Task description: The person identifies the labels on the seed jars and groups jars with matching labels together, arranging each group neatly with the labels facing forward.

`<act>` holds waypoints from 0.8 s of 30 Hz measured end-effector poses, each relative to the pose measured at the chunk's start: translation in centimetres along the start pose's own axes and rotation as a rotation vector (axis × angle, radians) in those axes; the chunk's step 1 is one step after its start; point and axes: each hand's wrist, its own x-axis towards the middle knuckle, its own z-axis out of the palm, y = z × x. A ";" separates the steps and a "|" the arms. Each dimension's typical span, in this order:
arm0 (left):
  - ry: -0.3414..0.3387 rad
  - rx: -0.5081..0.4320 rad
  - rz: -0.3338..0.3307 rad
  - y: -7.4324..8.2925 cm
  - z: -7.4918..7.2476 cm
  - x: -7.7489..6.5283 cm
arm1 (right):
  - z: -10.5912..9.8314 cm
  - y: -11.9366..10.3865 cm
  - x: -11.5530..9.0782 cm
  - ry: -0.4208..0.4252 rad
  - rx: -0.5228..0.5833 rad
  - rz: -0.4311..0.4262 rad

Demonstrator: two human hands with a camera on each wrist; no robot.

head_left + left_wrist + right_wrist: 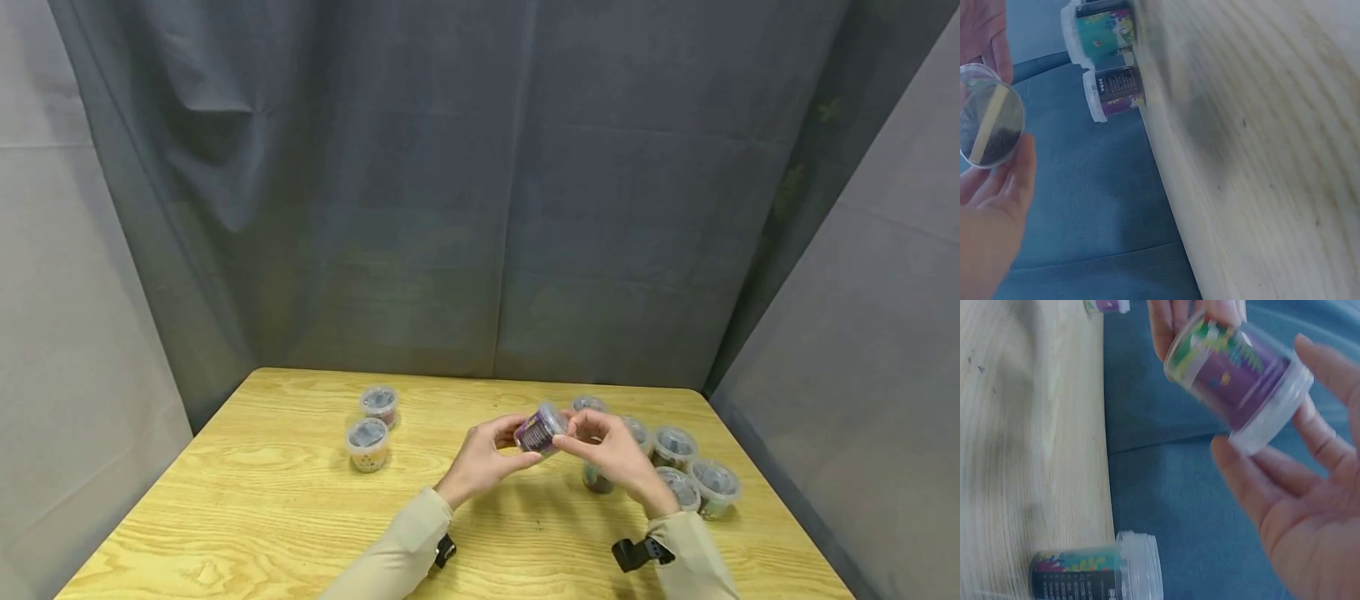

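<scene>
A small plastic tub (538, 430) with a purple printed label and a clear lid is held tilted above the middle of the table. My left hand (483, 457) grips it round the label side, near its base. At the other end, the thumb and fingers of my right hand (615, 454) hold the rim of the lid (1275, 415). From the left wrist view, the tub's round clear end (992, 125) shows a dark inside and a pale strip across it. The lid appears seated on the tub.
Two similar tubs, one with a yellowish label (367, 450) and one behind it (379, 404), stand on the left of the wooden table (247, 492). Several more lidded tubs (716, 485) cluster at the right, some partly behind my right hand. A dark curtain (420, 208) hangs behind.
</scene>
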 end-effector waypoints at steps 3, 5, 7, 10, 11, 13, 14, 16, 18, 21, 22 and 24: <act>0.026 0.108 0.047 0.0 0.1 -0.1 | 0.5 -0.1 0.0 0.020 -0.043 0.015; 0.034 0.153 0.071 0.0 0.1 -0.2 | 0.8 -0.1 0.1 0.033 -0.040 0.023; 0.023 0.155 0.080 0.0 -0.1 -0.2 | 0.8 -0.1 0.1 0.037 -0.009 0.018; -0.023 0.101 0.042 0.0 -0.6 -0.3 | 0.9 0.2 0.1 0.034 0.047 0.001; -0.040 0.078 0.024 0.0 -0.8 -0.4 | 0.9 0.3 0.1 0.028 0.065 -0.007; -0.068 0.032 -0.017 -0.1 -1.0 -0.5 | 0.9 0.5 0.0 0.016 0.097 -0.020; -0.072 0.018 -0.032 -0.1 -1.1 -0.6 | 1.0 0.6 0.0 0.012 0.106 -0.021; -0.056 0.003 -0.044 -0.2 -1.2 -0.7 | 1.1 0.6 0.1 0.011 0.112 -0.015; -0.018 0.004 -0.052 -0.2 -1.2 -0.8 | 1.3 0.3 0.2 0.013 0.101 -0.005; 0.037 0.041 -0.039 -0.2 -1.2 -0.9 | 1.7 -0.1 0.3 0.041 0.067 0.016; 0.049 0.055 -0.032 -0.2 -1.2 -0.9 | 1.9 -0.2 0.4 0.049 0.063 0.020; 0.053 0.072 -0.022 -0.3 -1.2 -0.9 | 2.1 -0.4 0.4 0.064 0.063 0.034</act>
